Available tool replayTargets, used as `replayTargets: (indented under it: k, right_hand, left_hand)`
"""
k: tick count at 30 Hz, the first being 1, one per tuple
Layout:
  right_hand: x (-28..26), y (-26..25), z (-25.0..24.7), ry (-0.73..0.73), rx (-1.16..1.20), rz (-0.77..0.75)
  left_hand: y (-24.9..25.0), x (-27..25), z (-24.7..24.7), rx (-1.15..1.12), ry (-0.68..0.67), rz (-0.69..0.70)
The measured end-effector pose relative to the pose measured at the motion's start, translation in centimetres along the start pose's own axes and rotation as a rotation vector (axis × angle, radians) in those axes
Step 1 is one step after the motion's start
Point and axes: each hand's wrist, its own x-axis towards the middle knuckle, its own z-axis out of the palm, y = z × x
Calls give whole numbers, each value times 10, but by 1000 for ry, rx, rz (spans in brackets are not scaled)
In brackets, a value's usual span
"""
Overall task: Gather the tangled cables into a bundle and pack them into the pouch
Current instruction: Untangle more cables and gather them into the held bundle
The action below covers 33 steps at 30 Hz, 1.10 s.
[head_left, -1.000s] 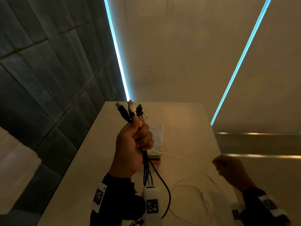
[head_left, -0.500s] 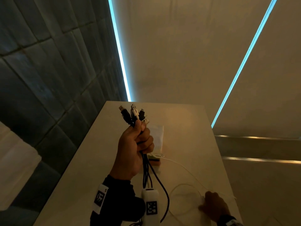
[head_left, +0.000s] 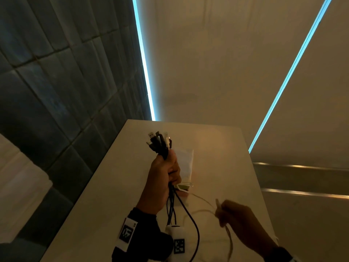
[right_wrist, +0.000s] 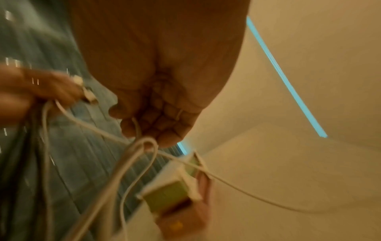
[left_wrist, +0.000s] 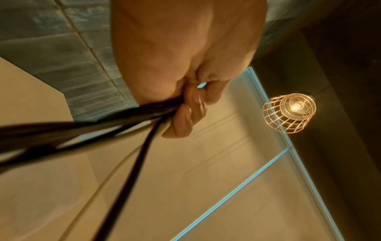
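left hand [head_left: 163, 178]: raised above table, fist wrapped tight round bunch of cables [head_left: 160, 146]; plug ends fan out of the top toward 12 o'clock; black leads hang from the bottom of the fist toward 6 o'clock; wrist view shows fingers [left_wrist: 185, 117] curled over dark leads [left_wrist: 86, 128]
right hand [head_left: 243, 225]: at 4 o'clock of left hand, blurred; fingers curled, pinching a loop of the white cable [head_left: 202, 203]; wrist view shows loop [right_wrist: 144, 146] just under the fingertips
white cable: runs from the loop toward 10 o'clock to the pouch mouth area; slack hangs off toward 6 o'clock
pouch [head_left: 186, 163]: white, flat on table [head_left: 217, 148], just behind left hand at 2 o'clock; greenish mouth end toward 6 o'clock
table edges: left edge runs beside dark tiled wall [head_left: 56, 82]; far edge at 12 o'clock; right edge just past right hand
open room: bare tabletop beyond pouch toward 12 and 1 o'clock
wrist markers: white tag [head_left: 127, 232] on dark left sleeve
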Motion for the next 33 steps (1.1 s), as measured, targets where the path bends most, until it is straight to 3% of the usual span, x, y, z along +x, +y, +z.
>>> replayTargets:
  k: [3, 7, 10, 13, 16, 19, 22, 26, 28, 31, 33]
  right_hand:
    - [21, -50, -2, 156, 173, -106]
    - [42, -88, -1, 173, 356, -176]
    - [45, -95, -2, 76, 350, -193]
    - [42, -88, -7, -103, 286, -93]
    - [40, -90, -10, -61, 215, -60]
    - [43, -105, -8, 11, 148, -172]
    - [51, -107, -5, 23, 204, -225]
    - [51, -94, 0, -124, 713, -87]
    - [49, -81, -1, -176, 829, -5]
    - [44, -52, -7, -181, 726, 88]
    - [38, -34, -6, -192, 585, 114]
  left_hand:
    - [-9, -3, 11, 195, -60, -22]
    - [-21, -8, 22, 331, -152, -34]
    - [-21, -7, 23, 297, -71, 1]
    - [-13, -5, 16, 168, 82, 66]
    - [-10, -7, 14, 114, 68, 85]
    - [-13, -11, 27, 201, -18, 56]
    - [-12, -8, 30, 204, 21, 66]
    - [-8, -5, 26, 205, 14, 13]
    - [-4, -4, 25, 83, 30, -3]
    - [13, 2, 13, -185, 114, 47]
    - [23, 7, -1, -224, 163, 88]
